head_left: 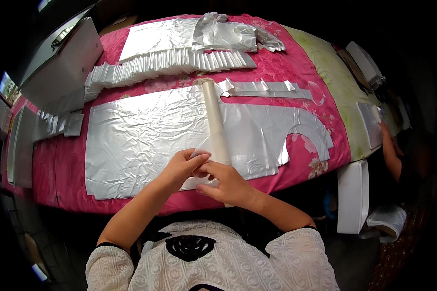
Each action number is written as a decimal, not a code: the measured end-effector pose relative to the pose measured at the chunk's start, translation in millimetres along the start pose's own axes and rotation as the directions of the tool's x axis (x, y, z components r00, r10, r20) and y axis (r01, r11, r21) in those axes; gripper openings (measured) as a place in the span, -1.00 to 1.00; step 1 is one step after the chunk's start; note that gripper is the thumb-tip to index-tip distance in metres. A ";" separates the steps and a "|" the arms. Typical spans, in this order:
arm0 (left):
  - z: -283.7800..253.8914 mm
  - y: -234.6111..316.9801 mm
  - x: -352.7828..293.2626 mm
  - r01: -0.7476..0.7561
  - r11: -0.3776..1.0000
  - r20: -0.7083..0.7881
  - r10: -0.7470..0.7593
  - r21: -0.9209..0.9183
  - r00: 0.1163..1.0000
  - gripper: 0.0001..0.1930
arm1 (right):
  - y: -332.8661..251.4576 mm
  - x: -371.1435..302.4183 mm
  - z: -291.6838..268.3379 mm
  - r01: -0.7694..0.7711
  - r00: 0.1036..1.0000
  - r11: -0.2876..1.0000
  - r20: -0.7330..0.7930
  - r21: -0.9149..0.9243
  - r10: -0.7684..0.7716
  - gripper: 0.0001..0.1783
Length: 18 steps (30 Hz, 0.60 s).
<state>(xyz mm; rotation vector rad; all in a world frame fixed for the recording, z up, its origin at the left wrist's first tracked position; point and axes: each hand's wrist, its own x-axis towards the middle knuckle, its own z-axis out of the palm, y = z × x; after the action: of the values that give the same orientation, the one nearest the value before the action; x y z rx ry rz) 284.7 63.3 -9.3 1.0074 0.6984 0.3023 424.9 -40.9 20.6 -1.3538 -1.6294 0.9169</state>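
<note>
Both my hands meet over the near edge of a stack of silvery-white plastic carrier bags (pixel 136 131), cut at the right side into curved handles. My left hand (pixel 183 165) is closed, thumb and fingers pinched together; a bit of thin, clear film seems to show by its fingertips. Against it, the curled fingers of my right hand (pixel 226 182) are drawn in, with the thumb lower down. What lies between the fingers is too small to name. A pale, smooth tube (pixel 214 119) rests across the stack, its near end just beyond my right hand.
Folded white packets (pixel 165 63) stand in a long row behind the stack. More silvery bags (pixel 160 35) lie at the back. White boxes (pixel 65 63) stand at the left on the pink flowered cloth (pixel 257 191). Another person's arm (pixel 391 153) reaches a white pad (pixel 369 123) at right.
</note>
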 end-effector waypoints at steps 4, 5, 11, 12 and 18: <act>-69.9 6.0 -31.0 0.064 0.996 -0.138 -0.055 0.063 0.989 -0.88 | -14.2 -22.5 14.3 0.140 0.990 0.975 0.044 -0.174 -0.135 -0.65; -90.2 7.6 -39.4 0.064 0.997 -0.193 -0.057 0.032 0.980 -0.87 | -15.5 -29.4 11.9 0.144 0.990 0.959 0.030 -0.245 -0.141 -0.65; -175.4 18.5 -81.5 0.106 0.980 -0.403 -0.030 0.169 0.915 -0.86 | -6.8 -60.5 -3.1 -0.450 0.882 0.642 -0.200 -0.620 0.426 -0.50; -184.5 18.3 -83.6 0.129 0.967 -0.415 -0.026 0.221 0.909 -0.86 | -3.6 -62.0 -3.5 -0.533 0.811 0.575 -0.181 -0.620 0.556 -0.47; -214.3 29.0 -89.9 0.215 0.901 -0.464 -0.016 0.378 0.885 -0.88 | 5.7 -70.6 -4.1 -0.633 0.768 0.703 -0.147 -0.323 0.624 -0.51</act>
<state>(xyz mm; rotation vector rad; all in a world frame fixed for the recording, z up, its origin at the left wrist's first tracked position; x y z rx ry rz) 78.4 173.3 -22.8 1.3151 1.2884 0.2868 437.7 -109.4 7.7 -2.2616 -1.3499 0.9982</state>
